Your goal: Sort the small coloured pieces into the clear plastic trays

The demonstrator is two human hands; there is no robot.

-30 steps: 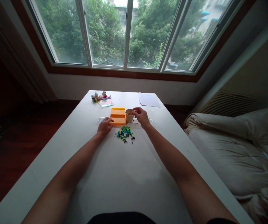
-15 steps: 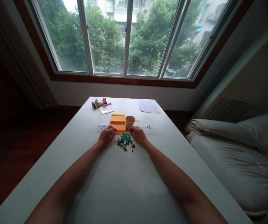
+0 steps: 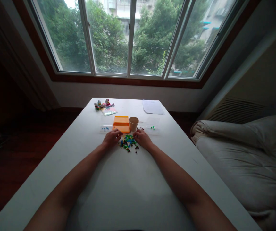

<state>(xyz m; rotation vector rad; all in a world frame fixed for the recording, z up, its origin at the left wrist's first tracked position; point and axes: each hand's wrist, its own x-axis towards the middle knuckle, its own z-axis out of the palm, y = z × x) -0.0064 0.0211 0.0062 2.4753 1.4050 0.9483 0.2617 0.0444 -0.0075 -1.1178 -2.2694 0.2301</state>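
Note:
A small heap of coloured pieces, blue, green and dark, lies on the white table. My left hand rests at the heap's left edge with its fingers curled. At the heap's right edge sits my right hand, fingers curled down onto the pieces. What either hand pinches, if anything, is too small to see. Just behind the heap stand an orange tray and a paper cup.
Two clear plastic boxes flank the tray and cup. Small toy figures with a coloured leaflet and a white sheet lie at the far end. A padded bed runs along the table's right side.
My right hand came back from the cup's rim down to the heap's right side. My left hand slid from the orange tray to the heap's left edge.

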